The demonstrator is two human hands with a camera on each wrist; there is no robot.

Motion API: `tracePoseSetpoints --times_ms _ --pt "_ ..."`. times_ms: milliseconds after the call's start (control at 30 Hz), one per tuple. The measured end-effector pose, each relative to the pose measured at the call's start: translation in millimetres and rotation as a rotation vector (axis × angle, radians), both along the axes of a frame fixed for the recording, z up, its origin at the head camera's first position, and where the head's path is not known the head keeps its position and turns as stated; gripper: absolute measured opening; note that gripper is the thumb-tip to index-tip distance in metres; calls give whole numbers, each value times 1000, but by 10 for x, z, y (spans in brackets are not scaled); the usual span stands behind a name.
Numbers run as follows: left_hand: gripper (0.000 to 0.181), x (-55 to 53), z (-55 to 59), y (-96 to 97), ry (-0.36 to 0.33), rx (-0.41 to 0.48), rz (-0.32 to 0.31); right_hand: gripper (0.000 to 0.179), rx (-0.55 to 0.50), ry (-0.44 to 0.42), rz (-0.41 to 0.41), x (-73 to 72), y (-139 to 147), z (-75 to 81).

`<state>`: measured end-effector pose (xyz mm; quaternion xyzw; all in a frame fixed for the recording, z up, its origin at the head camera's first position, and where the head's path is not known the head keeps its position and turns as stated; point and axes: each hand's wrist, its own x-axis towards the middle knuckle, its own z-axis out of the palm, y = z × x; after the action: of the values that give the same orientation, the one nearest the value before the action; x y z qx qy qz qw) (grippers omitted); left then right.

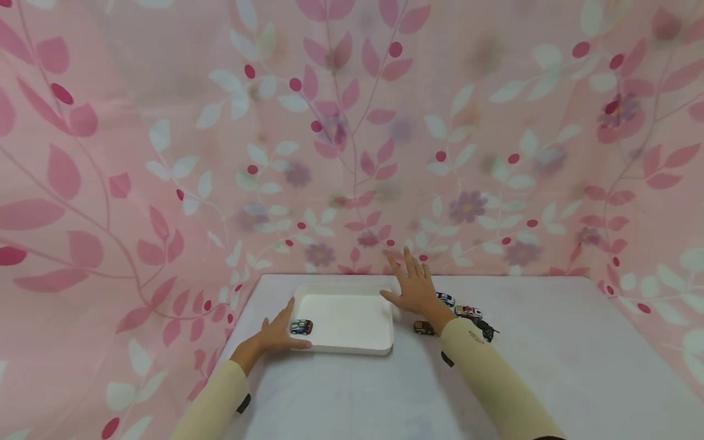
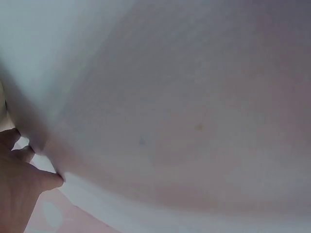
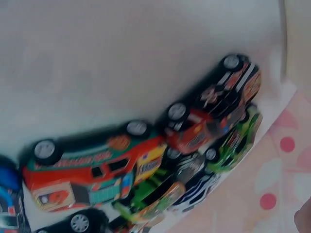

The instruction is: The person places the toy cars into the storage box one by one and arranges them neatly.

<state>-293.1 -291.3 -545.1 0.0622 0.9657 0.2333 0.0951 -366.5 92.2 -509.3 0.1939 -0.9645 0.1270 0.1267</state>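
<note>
A shallow white tray (image 1: 346, 351) lies on the table. Beside its left end is my left hand (image 1: 277, 333), fingers spread along the side and thumb stretched along the front edge. One small green and blue toy car (image 1: 301, 327) sits inside at that end. At the tray's far right corner my right hand (image 1: 414, 292) is spread, nothing held in it. Toy cars cluster right of the tray, partly hidden by the right forearm: a dark one (image 1: 424, 327), a white-blue one (image 1: 445, 299), a red-white one (image 1: 468, 312). Up close, the right wrist view shows an orange-green toy car (image 3: 97, 170).
White cloth covers the table (image 1: 566, 366). A pink leaf-patterned curtain (image 1: 352, 153) rises behind and at both sides. More toy cars, including a black one with stripes (image 3: 223, 92) and a green one (image 3: 238, 143), lie crowded together in the right wrist view.
</note>
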Motion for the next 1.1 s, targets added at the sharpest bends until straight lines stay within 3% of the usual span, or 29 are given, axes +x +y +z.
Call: tracePoseSetpoints --times_ms 267,467,733,933,1100 --pt "140 -51 -35 68 -2 -8 -35 89 3 8 -40 7 505 -42" --pt "137 -37 5 92 3 7 -40 89 -2 6 -94 28 832 -51" --pt "134 117 53 -114 -6 0 28 90 6 -52 -90 4 879 -15" --pt "133 158 14 -136 -7 33 36 90 18 -64 -121 21 1037 -12" --pt "133 180 -19 -148 -14 23 44 92 28 -130 -140 64 1152 -117"
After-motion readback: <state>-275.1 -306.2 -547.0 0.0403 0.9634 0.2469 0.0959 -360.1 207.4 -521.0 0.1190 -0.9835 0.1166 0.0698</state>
